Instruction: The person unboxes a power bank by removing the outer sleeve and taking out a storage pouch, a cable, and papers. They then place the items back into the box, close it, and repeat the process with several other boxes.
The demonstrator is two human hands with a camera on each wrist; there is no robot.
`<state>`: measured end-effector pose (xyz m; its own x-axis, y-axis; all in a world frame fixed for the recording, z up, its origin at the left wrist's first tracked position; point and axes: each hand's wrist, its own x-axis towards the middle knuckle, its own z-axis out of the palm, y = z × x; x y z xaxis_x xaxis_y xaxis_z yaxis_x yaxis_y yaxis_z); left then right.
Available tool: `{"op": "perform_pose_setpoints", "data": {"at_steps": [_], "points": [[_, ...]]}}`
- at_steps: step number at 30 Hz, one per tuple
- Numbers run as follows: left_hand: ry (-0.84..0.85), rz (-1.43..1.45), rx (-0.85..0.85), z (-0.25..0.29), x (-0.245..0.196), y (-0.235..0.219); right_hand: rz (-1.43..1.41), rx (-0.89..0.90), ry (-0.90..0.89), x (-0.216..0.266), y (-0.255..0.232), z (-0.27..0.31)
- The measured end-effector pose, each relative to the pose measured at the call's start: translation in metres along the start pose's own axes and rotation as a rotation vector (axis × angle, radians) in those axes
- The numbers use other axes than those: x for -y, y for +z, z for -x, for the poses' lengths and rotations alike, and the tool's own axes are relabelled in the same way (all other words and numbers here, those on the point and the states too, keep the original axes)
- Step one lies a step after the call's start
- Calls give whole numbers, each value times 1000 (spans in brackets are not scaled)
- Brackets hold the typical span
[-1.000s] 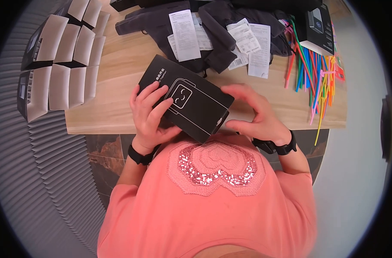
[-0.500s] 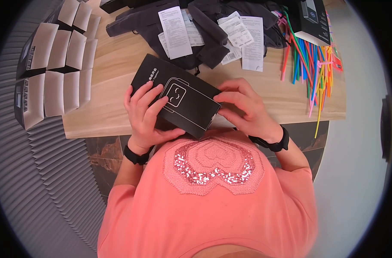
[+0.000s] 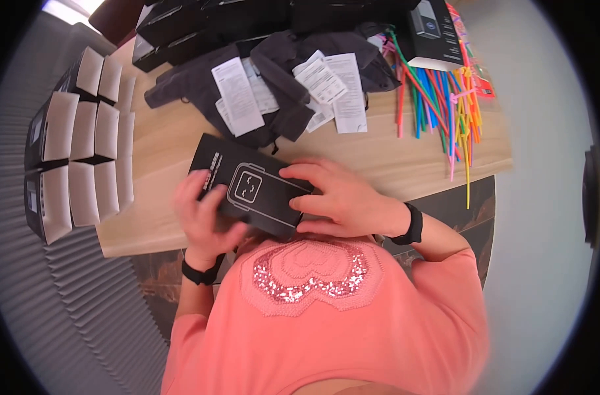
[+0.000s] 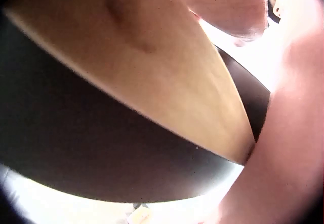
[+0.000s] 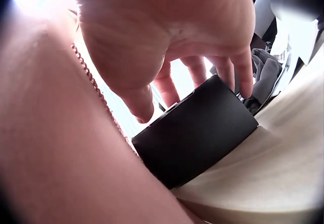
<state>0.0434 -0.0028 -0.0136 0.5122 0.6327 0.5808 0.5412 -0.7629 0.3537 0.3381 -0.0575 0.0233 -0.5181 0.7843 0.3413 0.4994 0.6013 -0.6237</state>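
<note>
A black cardboard box (image 3: 268,199) with a white-line drawing of a smiling square device lies flat at the table's front edge. My right hand (image 3: 343,199) holds its right end, fingers bent over the top and thumb at the near corner. In the right wrist view the right hand (image 5: 172,37) arches above the plain end face of the box (image 5: 202,128), fingers spread along it. My left hand (image 3: 203,214), blurred, is at the box's left end with fingers apart and the thumb by the near side.
Stacked boxes with pale flaps (image 3: 57,197) stand at the left. Dark grey cloth (image 3: 201,76) with paper slips (image 3: 239,99) lies behind the box. Colourful straws (image 3: 438,112) and another black box (image 3: 437,36) are at the back right; more black boxes (image 3: 247,23) line the back.
My right hand has moved from the box's right end to over its top there. The left hand has loosened and shifted toward the left end. The head view has tilted, showing more of the back.
</note>
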Motion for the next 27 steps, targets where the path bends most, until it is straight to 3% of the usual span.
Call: {"op": "perform_pose_setpoints", "data": {"at_steps": [1,2,4,5,7,8,15,18,21,23,25,27], "points": [[-127,7,-118,-2,2,2,-54,2,9,-1,0,1],[-113,14,-125,-9,2,4,-43,22,3,-2,0,2],[-483,60,-287,-20,-1,4,-45,24,38,0,0,2],[-476,64,-290,-17,1,3,-59,33,68,1,0,2],[-761,227,28,-1,6,-5,-35,43,99,2,3,1],[-629,126,37,1,8,-6,-18,58,131,2,3,1],[-668,-75,269,-22,-15,-33,33,-18,153,4,3,2],[-702,-3,454,-35,-17,-50,-6,39,165,2,2,3],[-694,4,460,-46,-10,-70,-3,35,163,3,2,-1],[-712,-88,412,-64,-12,-91,41,49,243,5,3,-1],[-475,-375,180,-86,-15,-110,32,45,223,4,5,0],[-441,-600,32,-112,-9,-127,57,30,232,4,6,1]]}}
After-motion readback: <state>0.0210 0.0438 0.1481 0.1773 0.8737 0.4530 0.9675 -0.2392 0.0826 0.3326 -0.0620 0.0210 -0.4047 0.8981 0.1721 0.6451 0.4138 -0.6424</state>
